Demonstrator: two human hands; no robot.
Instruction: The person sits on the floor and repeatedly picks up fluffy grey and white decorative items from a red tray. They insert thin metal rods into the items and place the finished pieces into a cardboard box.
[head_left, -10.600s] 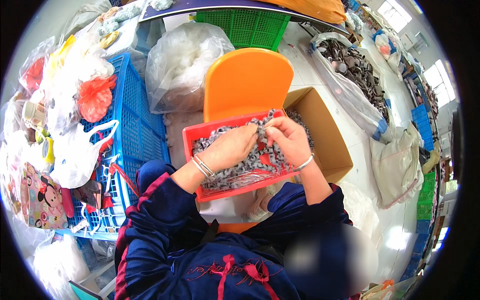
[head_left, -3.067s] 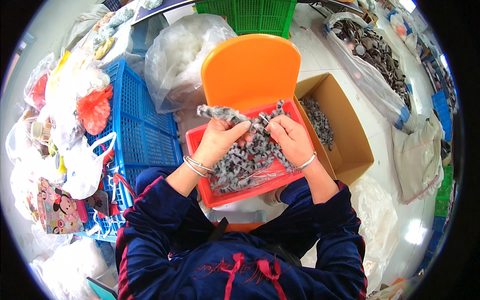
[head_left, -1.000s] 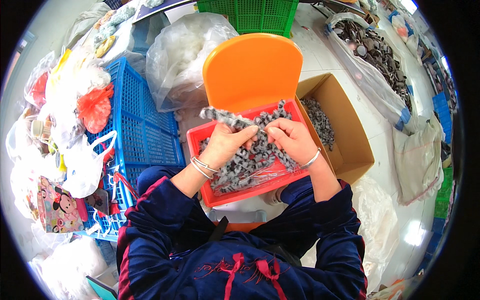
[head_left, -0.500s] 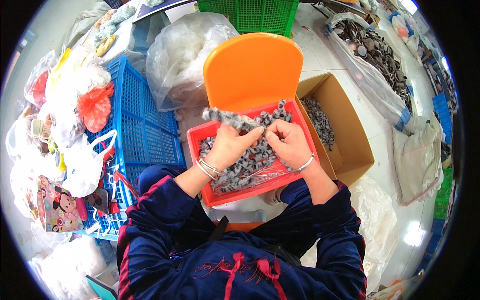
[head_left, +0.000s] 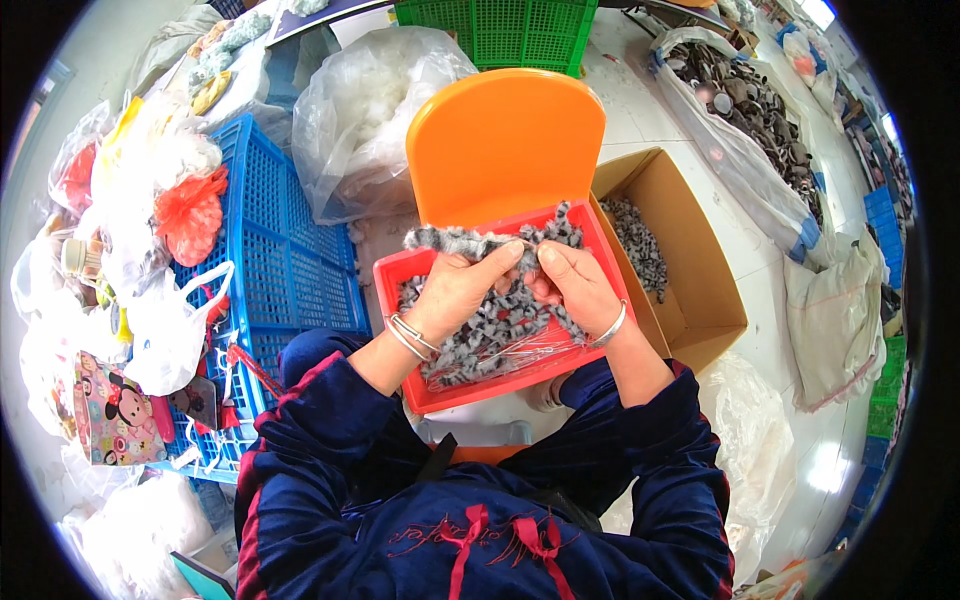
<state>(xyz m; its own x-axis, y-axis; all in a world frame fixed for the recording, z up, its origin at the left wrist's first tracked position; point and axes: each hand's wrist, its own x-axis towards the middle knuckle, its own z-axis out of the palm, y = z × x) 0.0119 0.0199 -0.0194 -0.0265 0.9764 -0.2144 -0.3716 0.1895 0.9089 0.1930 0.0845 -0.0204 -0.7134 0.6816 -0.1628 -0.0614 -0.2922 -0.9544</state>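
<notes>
A grey, black-striped plush strip [head_left: 430, 239], shaped like a small tail, lies across the fingers of my left hand [head_left: 455, 292], which is closed on it with the thumb on top. Beside it, my right hand [head_left: 582, 288] pinches at the strip's right end, thumb against fingers; the exact spot of the pinch is partly hidden. Both hands are above a red plastic tray [head_left: 386, 280]. Inside the tray lie many similar striped plush pieces [head_left: 490, 325] and a bundle of thin, wire-like strands [head_left: 520, 350].
An orange chair [head_left: 505, 150] stands behind the tray. On the right is a cardboard box [head_left: 700, 270] with more striped pieces. A blue crate [head_left: 290, 240] holding bags is on the left, near a clear sack of white stuffing [head_left: 375, 110]. A green crate [head_left: 495, 35] is farther back.
The strip's free left end has dipped and lies flatter. My right hand has turned slightly, with its thumb more upright and its fingers showing beneath. Both hands stay close together over the tray.
</notes>
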